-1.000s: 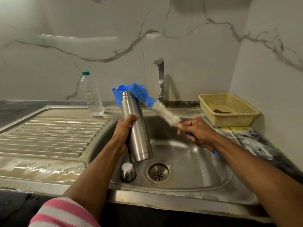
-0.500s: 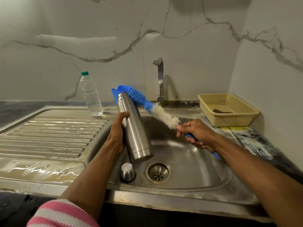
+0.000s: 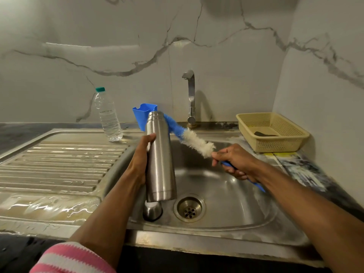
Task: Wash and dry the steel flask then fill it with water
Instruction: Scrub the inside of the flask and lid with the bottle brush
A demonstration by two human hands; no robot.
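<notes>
Washing stage; drying and filling not yet done — cap [image 3: 152,212] sits off in the sink [image 3: 226,196]; left hand [image 3: 140,160] fingers wrapped on steel flask [image 3: 160,156], upright over the basin; right hand [image 3: 235,161] clutching bottle brush [image 3: 194,141], tip beside the mouth; plastic bottle [image 3: 107,115] part full of water; basket [image 3: 271,131] holds a dark item.
</notes>
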